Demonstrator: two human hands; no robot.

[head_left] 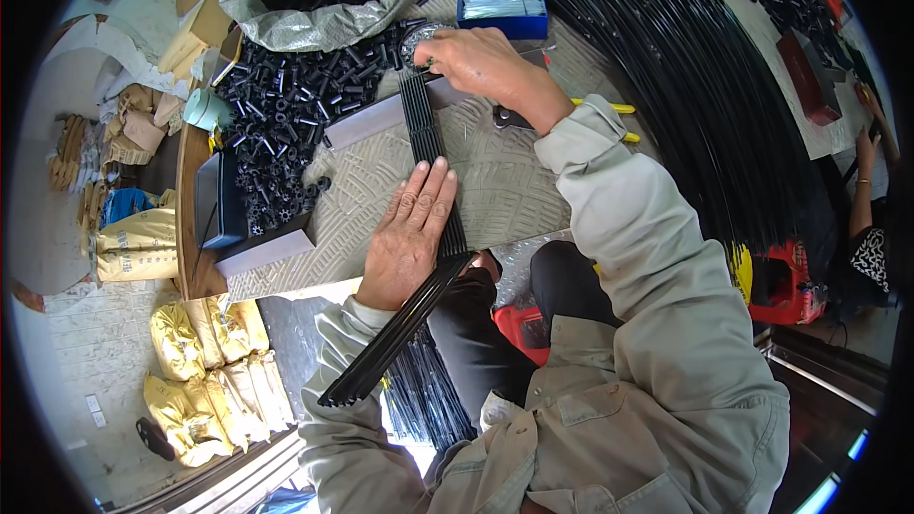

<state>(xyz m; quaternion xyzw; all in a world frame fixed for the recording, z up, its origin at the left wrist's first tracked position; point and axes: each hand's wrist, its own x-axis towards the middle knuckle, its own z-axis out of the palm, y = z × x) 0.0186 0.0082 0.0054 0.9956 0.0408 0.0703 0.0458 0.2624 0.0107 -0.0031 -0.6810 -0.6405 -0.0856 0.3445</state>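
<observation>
A row of thin black rods (419, 119) lies side by side across the worktable, running toward me past its front edge. My left hand (407, 238) rests flat on them with its fingers stretched out, pressing from above. The rods' near ends (381, 357) hang over my left forearm. Beyond the rods' far ends, my right hand (481, 62) reaches to a small round dish (419, 38) of shiny bits. Its fingertips are drawn together at the dish; whatever they pinch is too small to name. A metal bar (367, 122) lies crosswise under the rods.
Black plastic fittings (286, 100) are heaped at the left, below a woven sack (314, 29) of more. A blue box (502, 11) holds pale strips. Yellow-handled pliers (609, 108) lie beneath my right wrist. Long black rods (685, 86) cover the right. Another person's arm (864, 171) shows far right.
</observation>
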